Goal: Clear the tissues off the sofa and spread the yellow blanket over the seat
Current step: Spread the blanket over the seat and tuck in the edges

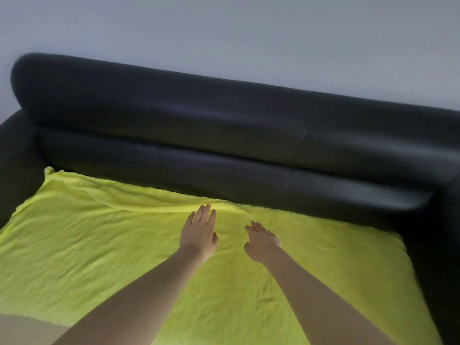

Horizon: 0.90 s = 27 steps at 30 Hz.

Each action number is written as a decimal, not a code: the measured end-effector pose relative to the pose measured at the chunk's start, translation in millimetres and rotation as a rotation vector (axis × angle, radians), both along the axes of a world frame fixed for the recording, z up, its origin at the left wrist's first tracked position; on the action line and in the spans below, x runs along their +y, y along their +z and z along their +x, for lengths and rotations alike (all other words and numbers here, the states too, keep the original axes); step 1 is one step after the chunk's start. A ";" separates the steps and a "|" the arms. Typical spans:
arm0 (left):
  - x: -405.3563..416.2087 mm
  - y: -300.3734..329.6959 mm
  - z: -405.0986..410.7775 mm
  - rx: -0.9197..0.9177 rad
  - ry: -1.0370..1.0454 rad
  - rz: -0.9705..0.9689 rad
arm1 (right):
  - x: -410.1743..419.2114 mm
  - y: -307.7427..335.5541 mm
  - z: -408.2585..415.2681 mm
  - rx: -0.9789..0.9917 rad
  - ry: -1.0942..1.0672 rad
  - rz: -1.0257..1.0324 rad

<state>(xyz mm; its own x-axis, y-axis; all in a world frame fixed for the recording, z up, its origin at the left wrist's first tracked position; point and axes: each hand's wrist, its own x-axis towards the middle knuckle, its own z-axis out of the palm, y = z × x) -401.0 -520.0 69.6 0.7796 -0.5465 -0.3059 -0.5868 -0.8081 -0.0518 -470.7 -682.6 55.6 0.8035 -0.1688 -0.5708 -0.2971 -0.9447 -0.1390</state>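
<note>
We lose the sofa [224, 125] past the right edge, the blanket [99, 245] past the left and bottom edges, and cannot tell whether our palms touch it.

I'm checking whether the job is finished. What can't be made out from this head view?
- Sofa seat under the yellow blanket: covered.
- Blanket's front edge: cut off by the frame bottom and forearms.
- Tissues: none visible; floor out of frame.
- Whether left hand and right hand press the blanket: unclear.

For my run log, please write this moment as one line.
stage: smoothing | yellow blanket: spread over seat | left hand: flat, open | right hand: open | tissues: none visible | sofa: black
</note>
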 end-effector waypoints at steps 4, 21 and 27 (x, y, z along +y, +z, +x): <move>-2.2 -11.3 20.2 0.041 0.015 0.000 | -7.4 -5.9 17.0 -0.010 0.010 -0.012; 34.0 -69.4 105.9 0.072 -0.133 0.067 | 47.3 -51.9 103.7 -0.132 -0.151 0.023; 53.6 -99.1 134.3 0.050 -0.177 -0.022 | 74.1 -79.7 131.7 -0.235 -0.226 0.037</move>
<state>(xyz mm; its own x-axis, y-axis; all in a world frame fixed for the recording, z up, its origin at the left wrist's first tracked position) -266.7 -466.4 -29.5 0.6550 -0.6808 -0.3280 -0.7212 -0.6928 -0.0022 -339.0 -608.5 -24.1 0.8587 -0.3401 -0.3833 -0.4541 -0.8517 -0.2615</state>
